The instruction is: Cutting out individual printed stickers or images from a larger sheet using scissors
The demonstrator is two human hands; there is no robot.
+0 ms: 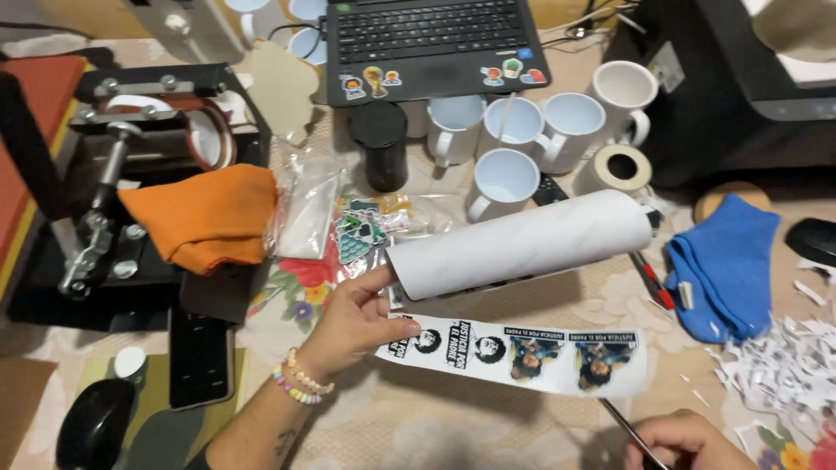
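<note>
On a cluttered table (488, 435), left hand (357, 318) pinches a curled printed sheet (522, 261); right hand (684, 439) grips scissors (629, 431).

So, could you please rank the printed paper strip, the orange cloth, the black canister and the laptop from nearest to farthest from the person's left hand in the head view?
From the left hand:
1. Printed paper strip, held at its left end by the fingers.
2. Orange cloth, up and left, on the press.
3. Black canister, straight up, beside the white mugs.
4. Laptop, at the top edge.

Left hand (353, 322) reaches forward, fingers pinched; right hand (688, 442) curled low.
</note>
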